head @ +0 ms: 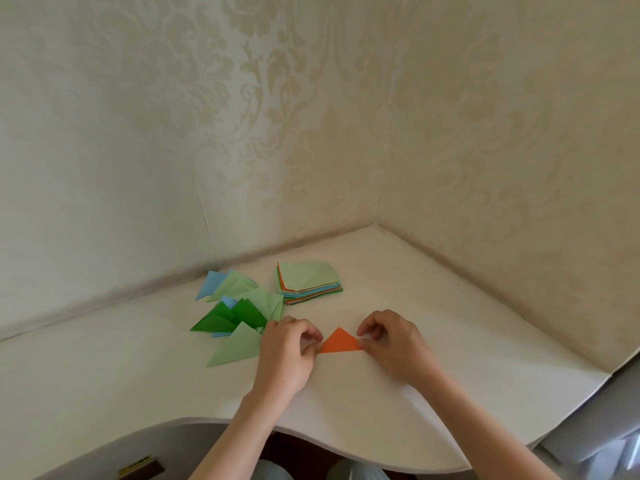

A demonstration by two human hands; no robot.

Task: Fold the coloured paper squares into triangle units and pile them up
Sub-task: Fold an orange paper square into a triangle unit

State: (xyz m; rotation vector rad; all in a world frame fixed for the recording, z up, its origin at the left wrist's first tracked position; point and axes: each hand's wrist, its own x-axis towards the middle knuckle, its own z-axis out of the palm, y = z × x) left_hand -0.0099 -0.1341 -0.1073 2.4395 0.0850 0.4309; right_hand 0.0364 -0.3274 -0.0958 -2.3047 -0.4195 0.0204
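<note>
Here, left to right, the pile of folded triangles lay just beside the left hand, whose curled grip pinched the orange triangle's left corner while the right hand pinched its right corner, the stack of squares behind on the desk near the walled corner.

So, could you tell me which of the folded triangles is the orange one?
The orange triangle pinched between both hands; every other folded triangle, in the pile to its left, is green or blue.
</note>
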